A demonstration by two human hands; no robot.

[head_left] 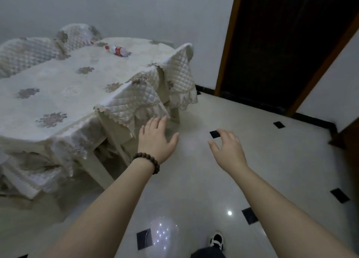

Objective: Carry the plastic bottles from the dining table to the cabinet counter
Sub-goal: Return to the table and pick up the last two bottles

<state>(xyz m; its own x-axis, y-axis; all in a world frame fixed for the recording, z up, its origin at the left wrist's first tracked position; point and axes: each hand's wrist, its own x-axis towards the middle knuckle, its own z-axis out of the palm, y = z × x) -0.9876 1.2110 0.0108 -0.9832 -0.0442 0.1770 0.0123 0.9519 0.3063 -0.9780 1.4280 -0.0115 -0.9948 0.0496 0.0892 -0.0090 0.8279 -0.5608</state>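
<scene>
A clear plastic bottle (118,51) with a red cap and red label lies on its side near the far end of the dining table (58,86), which is draped in a cream floral cloth. Both of my hands hang in the air over the floor, to the right of the table and far from the bottle. My left hand (156,136), with a bead bracelet on the wrist, has its fingers straight and spread. My right hand (227,147) has loosely curved fingers. Neither hand holds anything. The cabinet counter is out of view.
Chairs with quilted covers (172,73) stand along the table's right side and at its far left (29,51). A dark doorway with a wooden frame (281,44) opens on the right. The glossy floor (194,180) has small black inset tiles. My shoe (217,240) shows below.
</scene>
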